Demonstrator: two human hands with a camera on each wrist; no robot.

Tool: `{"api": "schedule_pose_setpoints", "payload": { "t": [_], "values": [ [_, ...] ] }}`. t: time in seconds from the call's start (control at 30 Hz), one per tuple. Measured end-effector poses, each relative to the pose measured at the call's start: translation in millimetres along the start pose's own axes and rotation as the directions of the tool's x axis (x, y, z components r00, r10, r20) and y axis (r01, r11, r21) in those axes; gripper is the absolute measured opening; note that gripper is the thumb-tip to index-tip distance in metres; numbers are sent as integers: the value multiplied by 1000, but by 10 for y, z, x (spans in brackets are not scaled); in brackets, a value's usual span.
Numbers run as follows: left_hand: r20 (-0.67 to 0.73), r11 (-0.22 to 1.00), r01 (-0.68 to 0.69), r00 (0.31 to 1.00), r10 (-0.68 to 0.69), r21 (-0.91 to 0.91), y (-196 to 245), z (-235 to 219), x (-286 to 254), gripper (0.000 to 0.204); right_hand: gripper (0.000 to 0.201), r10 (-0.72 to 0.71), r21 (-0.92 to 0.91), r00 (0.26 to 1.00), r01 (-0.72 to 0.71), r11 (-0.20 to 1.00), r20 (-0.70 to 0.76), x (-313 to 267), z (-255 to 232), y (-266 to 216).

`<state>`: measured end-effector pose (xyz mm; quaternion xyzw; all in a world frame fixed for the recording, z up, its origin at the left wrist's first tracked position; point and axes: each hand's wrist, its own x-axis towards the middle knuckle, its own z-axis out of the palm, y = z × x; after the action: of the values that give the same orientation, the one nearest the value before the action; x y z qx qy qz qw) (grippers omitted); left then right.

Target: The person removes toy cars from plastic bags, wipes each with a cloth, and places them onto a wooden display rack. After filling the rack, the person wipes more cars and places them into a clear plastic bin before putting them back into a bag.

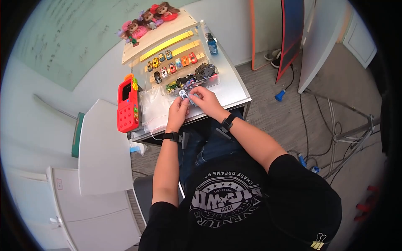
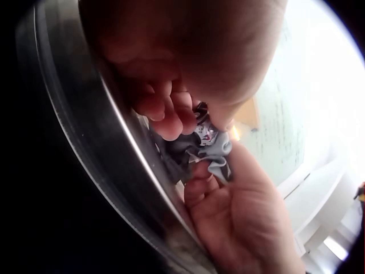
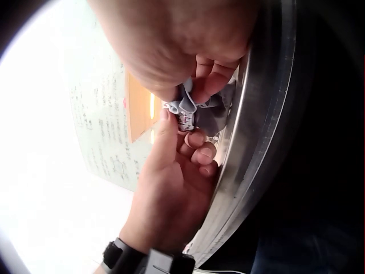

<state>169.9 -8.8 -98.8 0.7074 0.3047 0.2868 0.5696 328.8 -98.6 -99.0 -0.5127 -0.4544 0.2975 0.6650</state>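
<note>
Close to the front edge of the metal-topped table (image 1: 234, 90), both hands meet around a small white piece (image 3: 186, 121) with red and dark markings and a soft grey cloth (image 3: 212, 117). My left hand (image 1: 179, 112) grips the marked piece between thumb and fingers. From the other side, my right hand (image 1: 206, 101) pinches a fold of the cloth against it. In the left wrist view the cloth (image 2: 218, 154) bunches up between both sets of fingertips. Fingers and cloth hide most of the piece, so I cannot tell its kind.
Just beyond the hands stands a clear bin (image 1: 215, 79) of dark toys. Behind it, toy cars (image 1: 171, 67) line wooden racks, and dolls (image 1: 150, 19) sit on a board. A red toy case (image 1: 125, 108) and plastic bag (image 1: 151, 104) lie left; a blue bottle (image 1: 212, 46) stands back right.
</note>
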Motion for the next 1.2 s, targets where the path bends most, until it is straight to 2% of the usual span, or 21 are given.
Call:
{"api": "schedule_pose_setpoints", "payload": {
  "t": [0.03,0.1,0.17,0.23,0.3,0.33,0.37,0.43,0.5,0.6,0.67,0.7,0.77,0.8,0.93,1.0,1.03,1.1,1.2],
  "values": [
    [-16,1000,-7,1000,6,-16,-22,-11,4,24,18,26,-128,999,-21,992,39,-18,-1,-67],
    [-54,998,10,998,-14,-61,-22,-17,11,23,19,5,-164,998,4,986,55,6,15,35],
    [-59,998,12,998,-16,-63,-25,-20,6,24,18,21,-57,998,-18,998,51,34,21,123],
    [-52,998,16,998,-19,-59,-26,5,-2,25,19,17,-43,999,-15,999,42,42,9,159],
    [1,999,7,1000,-7,33,32,45,-39,27,19,13,-27,1000,-13,1000,25,51,1,173],
    [0,1000,3,1000,-3,26,17,41,-38,27,19,15,36,1000,-16,999,9,58,1,182],
    [38,995,-16,999,12,94,9,16,-43,29,19,19,99,1000,-19,995,-7,65,-8,193],
    [75,987,-37,997,25,157,-22,19,-69,30,19,24,89,999,-22,996,-24,79,-38,217],
    [89,918,-142,989,117,371,69,54,-127,32,19,28,81,999,-25,996,-41,80,-56,190],
    [92,869,-198,980,176,454,103,79,-148,34,17,70,101,998,-69,993,-6,81,-70,189],
    [85,857,-221,975,205,465,99,98,-156,34,18,-105,-7,995,105,994,-2,91,-47,183],
    [82,843,-243,969,233,480,97,108,-158,33,18,-105,-10,994,105,994,2,77,-57,145],
    [76,837,-245,968,239,490,73,112,-152,33,20,-136,-161,989,144,976,56,41,-81,64],
    [74,828,-246,967,242,503,60,112,-147,32,20,-137,-162,989,145,976,59,44,-85,65],
    [-13,847,-225,965,264,482,-33,118,-141,28,22,-151,-184,986,162,969,73,30,-44,27],
    [-138,957,-138,974,178,256,-64,99,-126,26,22,-156,-173,986,164,971,56,28,-48,32],
    [-138,957,-138,974,178,256,-80,91,-123,26,23,-152,-189,986,163,968,74,30,-62,48],
    [-226,997,-73,971,75,17,-6,80,-143,25,24,-147,-203,985,163,966,91,27,-60,48],
    [-212,999,-25,977,20,-23,-2,101,-136,25,24,-127,-244,984,155,957,126,10,-31,75]
  ]
}}
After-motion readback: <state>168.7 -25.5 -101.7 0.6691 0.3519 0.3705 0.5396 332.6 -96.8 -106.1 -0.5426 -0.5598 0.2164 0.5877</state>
